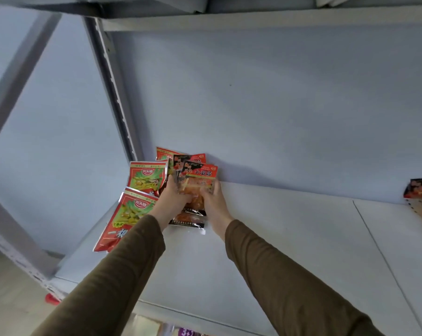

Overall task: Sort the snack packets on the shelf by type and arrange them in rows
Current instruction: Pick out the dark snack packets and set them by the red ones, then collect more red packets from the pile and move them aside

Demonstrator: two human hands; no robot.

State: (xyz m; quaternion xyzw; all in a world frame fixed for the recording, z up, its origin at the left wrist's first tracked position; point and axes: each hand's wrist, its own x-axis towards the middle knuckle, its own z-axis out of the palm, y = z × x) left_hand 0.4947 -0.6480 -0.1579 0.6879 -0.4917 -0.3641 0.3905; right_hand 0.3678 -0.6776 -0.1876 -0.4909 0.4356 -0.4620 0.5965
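On the white shelf [290, 226], near its back left corner, lies a cluster of snack packets. Red-and-green packets [145, 177] form a column at the left, the nearest one [122, 214] partly under my left sleeve. Beside them is a stack of orange-and-black packets [198, 174], propped towards the back wall. My left hand [173, 197] grips the stack's left side. On the opposite edge, my right hand [213, 202] holds the same stack. More orange-and-black packets [190, 220] lie flat beneath my hands.
A dark red-and-black packet [421, 190] sits at the far right edge by a perforated upright. A grey shelf post [115, 93] rises at the back left. Another shelf board [253, 18] runs overhead. Bare shelf stretches to the right of my hands.
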